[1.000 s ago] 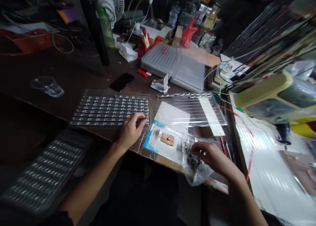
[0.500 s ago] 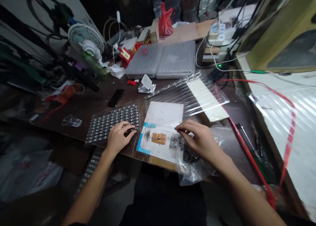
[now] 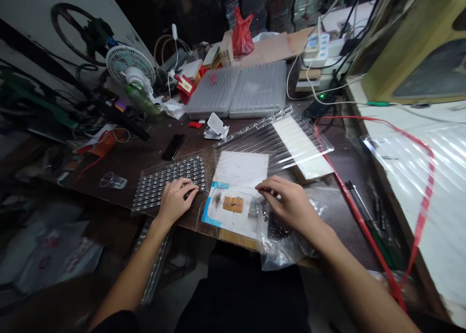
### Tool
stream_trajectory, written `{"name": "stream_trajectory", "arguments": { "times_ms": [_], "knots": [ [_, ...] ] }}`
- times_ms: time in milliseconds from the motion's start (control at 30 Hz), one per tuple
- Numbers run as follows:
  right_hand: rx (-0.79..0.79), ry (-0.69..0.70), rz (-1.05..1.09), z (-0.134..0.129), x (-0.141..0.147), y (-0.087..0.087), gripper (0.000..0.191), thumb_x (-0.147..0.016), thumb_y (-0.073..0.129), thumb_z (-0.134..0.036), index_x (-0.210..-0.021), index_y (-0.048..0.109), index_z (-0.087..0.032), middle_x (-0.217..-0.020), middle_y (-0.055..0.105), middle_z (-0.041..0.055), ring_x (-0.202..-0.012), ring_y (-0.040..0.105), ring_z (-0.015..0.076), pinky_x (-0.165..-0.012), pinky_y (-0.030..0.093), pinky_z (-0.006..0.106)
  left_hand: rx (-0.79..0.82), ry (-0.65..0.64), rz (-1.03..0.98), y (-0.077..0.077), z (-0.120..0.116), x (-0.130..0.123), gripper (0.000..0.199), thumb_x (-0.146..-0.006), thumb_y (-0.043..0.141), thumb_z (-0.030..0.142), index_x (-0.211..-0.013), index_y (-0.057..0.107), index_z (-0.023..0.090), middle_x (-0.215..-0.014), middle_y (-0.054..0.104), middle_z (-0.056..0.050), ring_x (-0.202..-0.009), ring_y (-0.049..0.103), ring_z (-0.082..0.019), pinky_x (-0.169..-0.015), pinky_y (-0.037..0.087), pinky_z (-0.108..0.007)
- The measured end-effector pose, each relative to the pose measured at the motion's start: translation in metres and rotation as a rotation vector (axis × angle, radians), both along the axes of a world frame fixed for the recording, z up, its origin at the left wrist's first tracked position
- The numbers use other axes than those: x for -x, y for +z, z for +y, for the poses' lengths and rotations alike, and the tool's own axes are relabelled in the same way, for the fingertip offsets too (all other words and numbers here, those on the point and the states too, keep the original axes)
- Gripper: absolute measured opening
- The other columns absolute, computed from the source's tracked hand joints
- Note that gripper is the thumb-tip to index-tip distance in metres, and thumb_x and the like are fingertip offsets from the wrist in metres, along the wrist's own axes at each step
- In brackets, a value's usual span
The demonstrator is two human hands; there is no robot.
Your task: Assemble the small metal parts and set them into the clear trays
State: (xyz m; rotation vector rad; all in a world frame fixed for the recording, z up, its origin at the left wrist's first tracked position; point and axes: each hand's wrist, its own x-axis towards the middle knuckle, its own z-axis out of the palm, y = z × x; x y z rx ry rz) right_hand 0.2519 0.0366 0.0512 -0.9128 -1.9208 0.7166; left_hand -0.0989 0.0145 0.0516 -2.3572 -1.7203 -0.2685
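The right hand [image 3: 289, 204] pinches a small glinting part above a soft, clear plastic bag [image 3: 282, 250] of dark metal bits. The left hand's [image 3: 175, 202] fingertips press together over a thin, flimsy-looking blister tray [image 3: 169, 182], holding something or nothing, hard to tell.

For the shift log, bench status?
Left hand on clear blister tray of small metal parts. Right hand at clear plastic bag of dark parts. Blue-edged card between them.

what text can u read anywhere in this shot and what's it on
Yellow label on a red holder: too small to read.
Red print on the white plastic bag: too blurred to read.
No other words, numbers or brands can be read.
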Motion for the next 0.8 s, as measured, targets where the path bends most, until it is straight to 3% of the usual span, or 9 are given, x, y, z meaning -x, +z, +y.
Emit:
{"name": "stream_trajectory", "arguments": {
  "times_ms": [367,467,633,700,800],
  "knots": [
    [0.155,-0.176,-0.083,0.015,0.001,-0.017,0.013,-0.088,0.062,-0.029,-0.090,0.072,-0.020,-0.087,0.074,0.0055,-0.079,0.069,0.0198,-0.073,0.054,0.033,0.048,-0.121,-0.065,0.000,0.011,0.016,0.015,-0.091,0.062,0.035,-0.092,0.075,0.028,-0.106,0.069,-0.004,-0.092,0.061,-0.022,-0.082,0.041,-0.037],
    [0.204,-0.189,-0.066,0.015,0.004,-0.019,0.017,-0.085,0.066,-0.034,-0.087,0.072,-0.019,-0.084,0.074,0.0060,-0.076,0.068,0.0196,-0.071,0.054,0.033,0.047,-0.111,-0.140,0.002,0.002,0.014,0.018,-0.093,0.058,0.031,-0.103,0.073,0.028,-0.110,0.068,-0.005,-0.095,0.061,-0.024,-0.084,0.043,-0.039],
    [0.257,-0.184,-0.075,0.015,0.005,-0.022,0.016,-0.085,0.065,-0.032,-0.088,0.071,-0.018,-0.086,0.073,0.0060,-0.079,0.067,0.0188,-0.072,0.054,0.033,0.183,-0.246,-0.478,-0.003,-0.015,-0.024,0.036,-0.099,0.040,0.015,-0.120,0.066,0.028,-0.116,0.065,-0.005,-0.107,0.062,-0.020,-0.094,0.048,-0.035],
    [0.250,-0.144,-0.092,0.016,0.005,-0.023,0.013,-0.086,0.062,-0.026,-0.090,0.071,-0.018,-0.091,0.072,0.0067,-0.085,0.067,0.0190,-0.076,0.054,0.034,0.254,-0.269,-0.647,-0.010,-0.016,-0.045,0.033,-0.097,0.046,0.017,-0.125,0.060,0.027,-0.116,0.066,-0.004,-0.105,0.064,-0.017,-0.093,0.051,-0.031],
    [0.220,-0.089,-0.124,0.016,0.006,-0.022,0.019,-0.089,0.054,-0.019,-0.096,0.072,-0.018,-0.094,0.070,0.0075,-0.088,0.066,0.0187,-0.079,0.053,0.035,0.247,-0.181,-0.787,-0.018,-0.012,-0.068,0.028,-0.091,0.056,0.019,-0.120,0.057,0.021,-0.105,0.069,-0.004,-0.093,0.067,-0.017,-0.086,0.054,-0.030]
  ]
}}
